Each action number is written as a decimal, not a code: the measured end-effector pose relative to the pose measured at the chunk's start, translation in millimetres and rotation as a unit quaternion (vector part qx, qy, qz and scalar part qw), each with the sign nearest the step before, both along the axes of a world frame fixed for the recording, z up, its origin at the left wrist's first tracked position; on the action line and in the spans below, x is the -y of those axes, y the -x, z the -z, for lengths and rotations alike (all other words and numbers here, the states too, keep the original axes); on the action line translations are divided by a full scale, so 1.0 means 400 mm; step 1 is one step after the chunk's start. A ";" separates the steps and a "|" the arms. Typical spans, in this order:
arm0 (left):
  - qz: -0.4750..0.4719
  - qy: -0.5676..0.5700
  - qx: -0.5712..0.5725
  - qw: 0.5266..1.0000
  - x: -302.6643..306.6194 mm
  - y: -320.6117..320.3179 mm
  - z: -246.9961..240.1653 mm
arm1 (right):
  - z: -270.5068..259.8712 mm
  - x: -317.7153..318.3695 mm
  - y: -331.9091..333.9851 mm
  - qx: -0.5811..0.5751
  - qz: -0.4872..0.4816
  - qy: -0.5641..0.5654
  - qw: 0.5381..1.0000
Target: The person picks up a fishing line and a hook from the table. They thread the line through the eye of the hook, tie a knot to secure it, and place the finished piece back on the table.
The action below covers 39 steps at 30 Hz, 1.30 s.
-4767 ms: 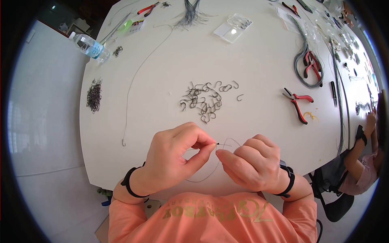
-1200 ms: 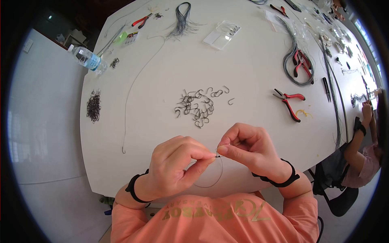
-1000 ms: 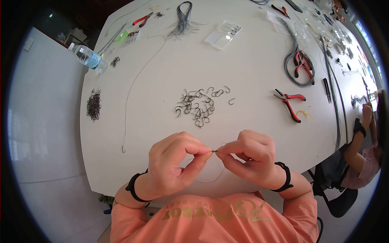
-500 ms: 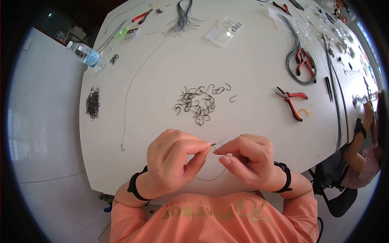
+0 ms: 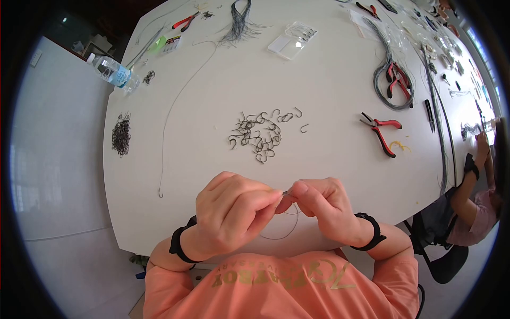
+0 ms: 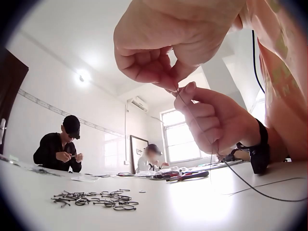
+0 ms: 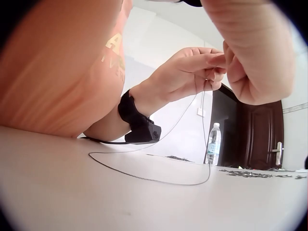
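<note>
Head view: A person in an orange shirt [image 5: 276, 284] works at a white desk [image 5: 202, 149], the left hand [image 5: 234, 212] and right hand [image 5: 326, 207] brought fingertip to fingertip. Half a second earlier the right forefinger pointed out with the thumb apart; now thumb and fingers are drawn together, and the loose end that stuck up from the left fingertips is no longer seen. Each grip pinches a thin line [image 5: 277, 238] on either side of a small dark piece [image 5: 285, 193], the rest looping beneath. The pile of hooks [image 5: 245, 130] and the red-handled pliers [image 5: 383, 141] beyond have kept their places.

Left wrist view: The left hand is above, finger and thumb pressed on the line, which slants down past the right hand's curled fingers. Two seated people, one in a black cap [image 6: 71, 126], are across the desk.

Right wrist view: The line drops from the hands in a wide loop close to the desktop. A water bottle [image 7: 214, 147] stands behind; the right fingertips are hidden.
</note>
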<state>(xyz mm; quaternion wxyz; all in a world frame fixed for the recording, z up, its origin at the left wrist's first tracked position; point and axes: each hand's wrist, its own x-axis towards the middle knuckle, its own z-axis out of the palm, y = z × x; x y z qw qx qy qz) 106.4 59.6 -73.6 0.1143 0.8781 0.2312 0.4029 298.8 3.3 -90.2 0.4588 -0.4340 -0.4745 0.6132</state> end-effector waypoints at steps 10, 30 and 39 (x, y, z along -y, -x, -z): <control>0.022 0.121 0.057 0.991 0.004 0.005 0.007 | 0.032 0.011 0.024 -0.098 0.029 0.016 0.995; 0.159 0.392 0.125 0.897 0.008 0.001 0.024 | 0.048 -0.008 0.029 0.077 -0.025 -0.101 0.992; 0.050 0.225 0.079 0.970 0.001 0.000 0.017 | -0.004 -0.021 -0.029 0.133 0.083 -0.219 0.963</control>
